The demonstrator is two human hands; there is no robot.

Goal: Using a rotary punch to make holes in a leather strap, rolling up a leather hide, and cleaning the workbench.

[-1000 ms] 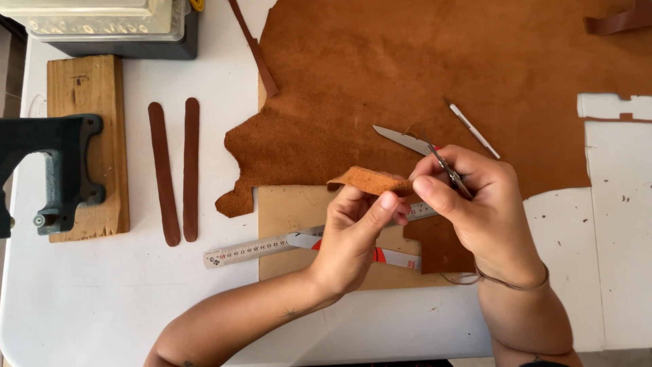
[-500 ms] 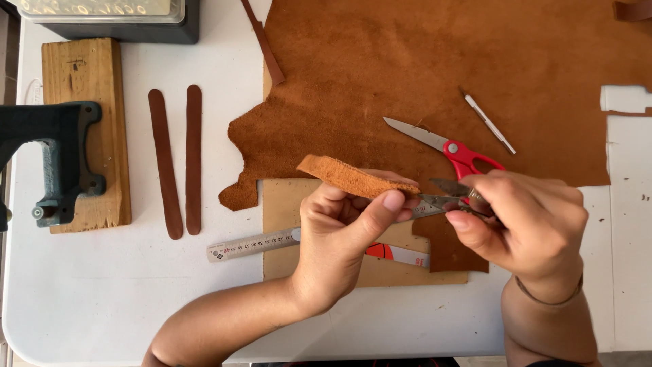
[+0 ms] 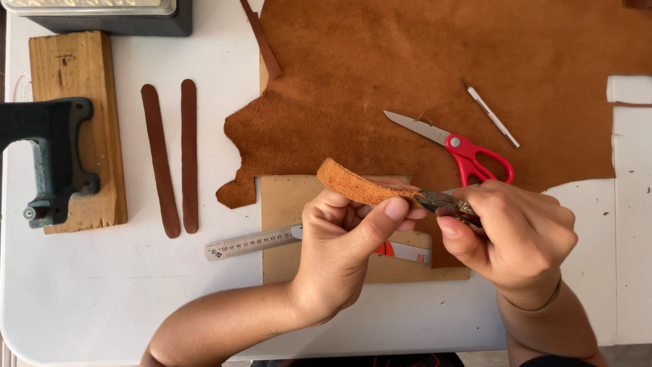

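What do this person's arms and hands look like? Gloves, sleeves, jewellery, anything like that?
Both forearms are bare, with no sleeves in view. The left hand and the right hand wear no gloves, and no rings show. A thin band circles the right wrist. At the bottom edge a strip of dark clothing shows.

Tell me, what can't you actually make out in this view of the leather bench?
Head view only:
- Small metal tool in the right hand: its handles are buried in the palm, so its kind is unclear.
- Ruler: its right part is behind the left hand.
- Leather strip: its cut end is covered by the tool's tip.
- Dark iron tool and grey box: cut off by the frame edges.
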